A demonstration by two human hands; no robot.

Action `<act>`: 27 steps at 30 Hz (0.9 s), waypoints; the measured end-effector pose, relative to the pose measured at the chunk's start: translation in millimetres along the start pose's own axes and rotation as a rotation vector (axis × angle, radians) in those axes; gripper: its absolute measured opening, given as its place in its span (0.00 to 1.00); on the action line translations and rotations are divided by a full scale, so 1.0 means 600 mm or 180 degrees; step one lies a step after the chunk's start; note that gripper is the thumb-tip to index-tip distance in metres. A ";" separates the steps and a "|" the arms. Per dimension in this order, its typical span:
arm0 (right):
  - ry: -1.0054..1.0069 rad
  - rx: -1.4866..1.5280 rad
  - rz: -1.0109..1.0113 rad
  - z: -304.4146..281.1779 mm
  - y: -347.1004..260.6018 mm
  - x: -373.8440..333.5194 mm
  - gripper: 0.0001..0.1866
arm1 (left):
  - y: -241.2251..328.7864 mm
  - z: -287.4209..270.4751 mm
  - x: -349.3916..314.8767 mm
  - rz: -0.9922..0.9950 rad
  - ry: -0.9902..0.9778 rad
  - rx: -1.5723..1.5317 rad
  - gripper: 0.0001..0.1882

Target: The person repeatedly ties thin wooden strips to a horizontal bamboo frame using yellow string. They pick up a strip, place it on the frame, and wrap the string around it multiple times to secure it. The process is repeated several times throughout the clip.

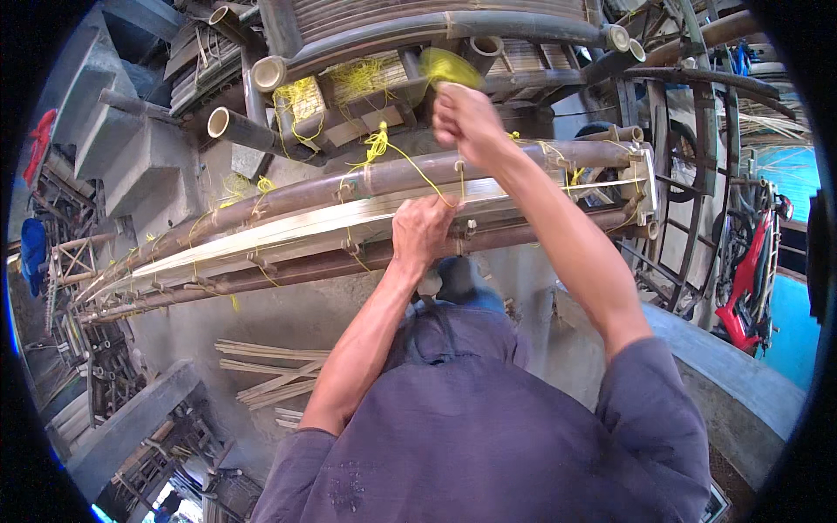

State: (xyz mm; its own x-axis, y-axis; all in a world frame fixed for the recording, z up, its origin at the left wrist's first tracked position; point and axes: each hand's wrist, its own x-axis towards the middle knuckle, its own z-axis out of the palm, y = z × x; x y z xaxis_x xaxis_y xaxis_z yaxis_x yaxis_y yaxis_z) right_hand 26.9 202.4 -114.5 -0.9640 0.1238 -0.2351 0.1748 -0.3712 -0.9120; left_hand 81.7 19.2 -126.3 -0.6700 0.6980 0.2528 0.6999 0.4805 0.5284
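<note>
While the left hand (423, 228) is resting over the pale strips (296, 225) near the middle of the frame, the right hand (466, 122) is holding a yellow bundle (449, 68) above and beyond the upper pole (323, 187). The right fingers are curling together around the bundle's near end, though blur is hiding their exact grip. The left fingers are bending close together where the cord (425, 179) is reaching them; their tips are pointing out of sight, so I cannot tell whether they are clamping it or only pressing beside it.

The cord is running slantwise from a knot (377, 146) on the upper pole to the left hand. The strips are lying lengthwise between the upper pole and the lower pole (375, 255), reaching toward the end block (645, 186) at the right. Whether the cord is continuing from the left hand up to the bundle is not showing clearly.

Judging by this, the person is probably lashing the strips to the upper pole, with this tie not yet finished. The next move is likely calling for the left hand to be pinning the cord, while the right is passing the bundle around and drawing the slack out evenly, without dragging the strips sideways.
</note>
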 end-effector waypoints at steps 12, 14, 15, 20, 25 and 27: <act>-0.0814 -0.3482 -0.0899 0.095 0.169 -0.285 0.10 | 0.028 -0.035 0.240 -0.1324 -0.0933 -0.2680 0.17; -0.1044 -0.3822 -0.0654 0.087 0.179 -0.297 0.10 | -0.045 0.054 0.255 -0.2585 -0.1194 -0.2536 0.16; -0.0980 -0.3905 -0.0651 0.093 0.177 -0.305 0.09 | -0.078 0.085 0.248 -0.2744 -0.1265 -0.2902 0.16; -0.1096 -0.3664 -0.0491 0.125 0.115 -0.321 0.20 | -0.155 0.022 0.262 -0.1596 -0.2382 -0.1255 0.22; 0.0449 0.1325 0.1684 0.279 0.232 -0.323 0.39 | -0.267 -0.145 0.211 -0.0353 -0.1522 -0.0525 0.21; 0.0743 0.0574 0.1524 0.307 0.284 -0.284 0.26 | -0.272 -0.201 0.142 -0.0316 -0.1009 -0.1008 0.19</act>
State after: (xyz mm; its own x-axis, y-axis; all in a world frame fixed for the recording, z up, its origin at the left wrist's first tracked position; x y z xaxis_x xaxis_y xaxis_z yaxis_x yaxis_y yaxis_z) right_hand 184.0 -51.4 -167.9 -0.7120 0.0958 -0.6956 0.5252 -0.5849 -0.6181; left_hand -119.4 -63.6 -93.5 -0.5867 0.8085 -0.0461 0.4930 0.4018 0.7717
